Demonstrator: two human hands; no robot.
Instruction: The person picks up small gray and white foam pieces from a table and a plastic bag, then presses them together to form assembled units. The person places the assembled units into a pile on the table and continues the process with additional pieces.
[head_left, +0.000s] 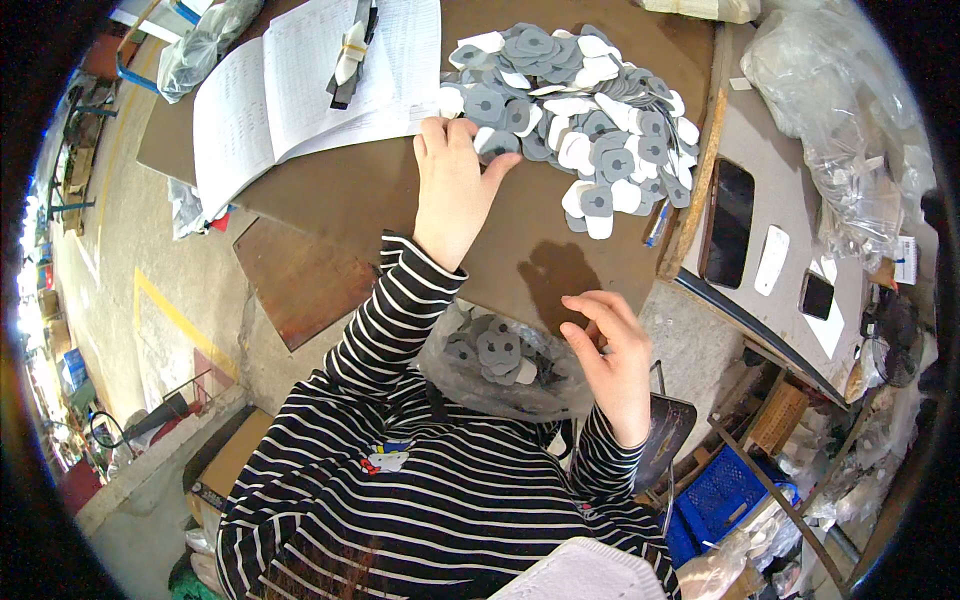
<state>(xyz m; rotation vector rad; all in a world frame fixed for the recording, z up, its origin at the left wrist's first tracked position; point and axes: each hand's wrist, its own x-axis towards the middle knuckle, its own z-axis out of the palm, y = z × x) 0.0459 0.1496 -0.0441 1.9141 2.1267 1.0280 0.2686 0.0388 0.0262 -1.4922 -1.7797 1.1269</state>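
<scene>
A large pile of flat rounded grey and white pieces [600,110], many with a dark spot, covers the far right of the brown table [400,200]. My left hand [455,185] is at the pile's near left edge, fingers and thumb apart around a grey piece [497,147]; I cannot make out a firm grip on it. Over the table's near edge my right hand [615,365] hangs with half-bent fingers, thumb and forefinger apart, nothing visible in it. Below, by my lap, a clear plastic bag [450,365] holds several similar grey pieces [497,348].
An open paper ledger [235,130] lies at the far left, with a banded bundle of dark strips [350,55] on it. A pen [658,222] rests beside the pile. On the right-hand table are a phone [729,225], a smaller dark device [816,295] and plastic sheeting [810,90].
</scene>
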